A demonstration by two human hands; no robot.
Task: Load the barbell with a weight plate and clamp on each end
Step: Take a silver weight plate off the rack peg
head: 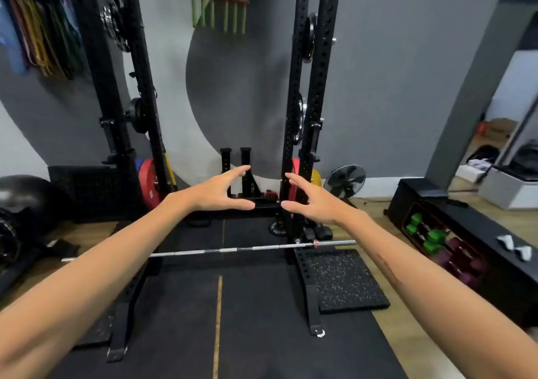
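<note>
The barbell (209,251) lies bare on the black floor mat (256,320), across the feet of the rack (302,116), with nothing on either sleeve. Both arms reach out above it: the left hand (224,191) and the right hand (311,201) are spread, fingers straight, palms facing each other, holding nothing and well clear of the bar.

Plates wait on the rack's pegs: a red plate (148,183) low on the left, another red plate (292,186) partly behind the right upright, and smaller black plates (309,38) higher up. The red ones are likely heavy, stiff and rubber-coated, so not slippery; each is best taken by the rim with both hands, one on either side, and slid straight off its peg. The steel bar will probably roll on the mat when a plate is pushed on.

The bar's left end is hidden behind the left forearm. No clamp can be made out for certain; two small pale objects (515,247) on the black box (480,227) at right are too blurred to name.
</note>
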